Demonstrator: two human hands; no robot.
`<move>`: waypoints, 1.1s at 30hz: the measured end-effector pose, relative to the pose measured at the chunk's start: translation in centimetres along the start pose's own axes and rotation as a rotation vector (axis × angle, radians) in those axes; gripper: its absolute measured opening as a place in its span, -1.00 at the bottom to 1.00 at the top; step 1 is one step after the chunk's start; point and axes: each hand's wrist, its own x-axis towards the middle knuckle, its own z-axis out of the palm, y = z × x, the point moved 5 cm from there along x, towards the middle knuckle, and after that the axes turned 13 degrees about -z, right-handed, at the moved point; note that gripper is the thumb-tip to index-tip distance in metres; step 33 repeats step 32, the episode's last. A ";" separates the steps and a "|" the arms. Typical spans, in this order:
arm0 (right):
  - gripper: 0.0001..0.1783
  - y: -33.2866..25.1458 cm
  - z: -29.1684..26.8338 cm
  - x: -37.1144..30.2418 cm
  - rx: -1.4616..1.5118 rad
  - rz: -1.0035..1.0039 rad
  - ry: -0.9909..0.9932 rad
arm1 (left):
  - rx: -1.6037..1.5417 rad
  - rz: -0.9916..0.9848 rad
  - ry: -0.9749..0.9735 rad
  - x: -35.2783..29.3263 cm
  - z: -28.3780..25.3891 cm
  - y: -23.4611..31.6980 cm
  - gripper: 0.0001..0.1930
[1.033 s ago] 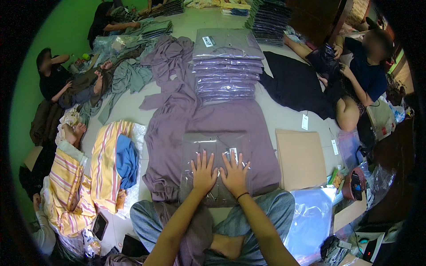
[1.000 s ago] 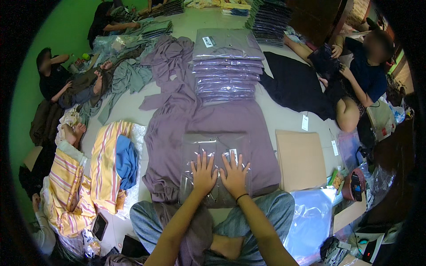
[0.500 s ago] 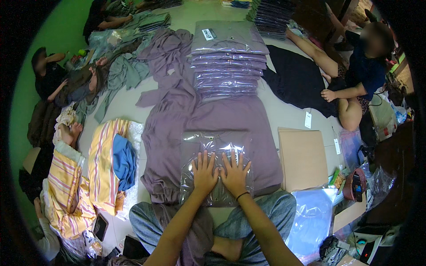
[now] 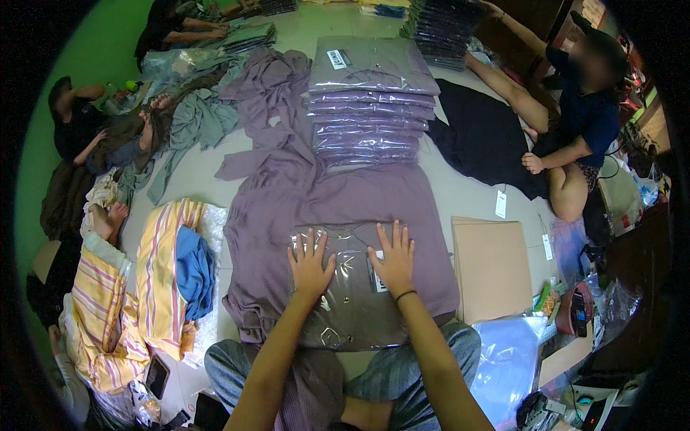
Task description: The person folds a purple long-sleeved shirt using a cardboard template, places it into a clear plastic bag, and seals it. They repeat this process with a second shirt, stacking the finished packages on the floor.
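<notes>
A folded mauve-brown garment in a clear plastic bag (image 4: 345, 316) lies before my crossed legs, on top of a loose mauve garment (image 4: 374, 190). My left hand (image 4: 312, 267) rests flat on the bag's left part, fingers spread. On the right part, my right hand (image 4: 392, 258) is flat and spread too, next to a white tag partly covered by it. Buttons show through the plastic between the hands. Beyond stands a stack of bagged mauve garments (image 4: 370, 108), its top one bearing a white label.
To the right lie brown cardboard sheets (image 4: 492, 269) and clear plastic bags (image 4: 503, 359). A yellow striped cloth (image 4: 162, 280) and a phone (image 4: 157, 376) are at the left. A co-worker (image 4: 586, 108) sits at the right by a black garment (image 4: 485, 136); others sit at the far left.
My hands have slid apart from the bag's middle toward its left and right sides, uncovering the buttons. The co-worker at the right has stretched an arm toward the dark stack.
</notes>
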 end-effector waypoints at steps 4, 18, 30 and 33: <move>-0.36 0.8 1.1 -0.1 0.047 -0.004 -0.009 | 0.001 -0.019 -0.069 0.0 1.6 -0.8 -0.46; -0.42 8.6 -0.1 -0.4 1.082 0.545 -0.038 | -1.231 -0.883 -0.516 2.6 -1.0 -6.2 -0.53; -0.69 6.4 -4.8 -0.8 1.290 0.346 0.009 | -1.607 -0.549 -0.401 -0.6 -9.4 -3.8 -0.89; -0.68 6.1 -6.4 -1.1 1.274 0.342 0.091 | -1.555 -0.516 -0.342 -1.3 -10.9 -3.7 -0.91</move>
